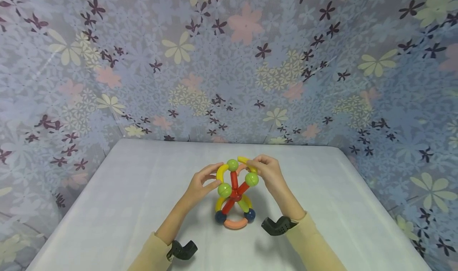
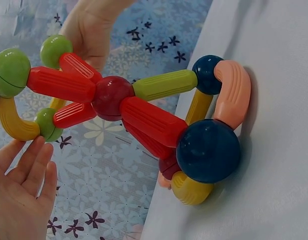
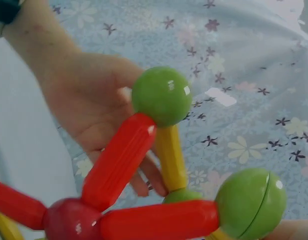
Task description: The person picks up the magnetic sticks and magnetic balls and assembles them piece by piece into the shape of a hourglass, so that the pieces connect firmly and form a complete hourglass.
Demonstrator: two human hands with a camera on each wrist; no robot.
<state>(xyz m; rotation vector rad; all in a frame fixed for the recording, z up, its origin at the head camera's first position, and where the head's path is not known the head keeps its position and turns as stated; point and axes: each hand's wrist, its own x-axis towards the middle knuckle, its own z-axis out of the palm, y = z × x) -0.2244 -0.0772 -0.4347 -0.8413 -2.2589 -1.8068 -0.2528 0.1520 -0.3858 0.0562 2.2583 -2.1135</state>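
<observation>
A magnetic stick-and-ball figure stands on the table: red sticks (image 2: pixel 62 85) meet a dark red ball (image 2: pixel 113 97) and carry green balls (image 3: pixel 162 96). My left hand (image 1: pixel 198 187) holds its left side by a yellow curved stick (image 1: pixel 220 173) that joins two green balls; the fingertips (image 2: pixel 29 165) show beside it in the left wrist view. My right hand (image 1: pixel 270 173) pinches another yellow curved stick (image 1: pixel 243 159) above the right green ball (image 1: pixel 252 179). One end lies close to the back green ball (image 1: pixel 232 165); whether they touch I cannot tell.
The figure's base has navy balls (image 2: pixel 208 150), an orange curved stick (image 1: pixel 235 224) and a light green stick (image 2: pixel 166 85). A white cloth covers the table (image 1: pixel 143 191). Behind rises a flowered fabric backdrop (image 1: pixel 229 84). Black cameras (image 1: pixel 184 250) sit on both wrists.
</observation>
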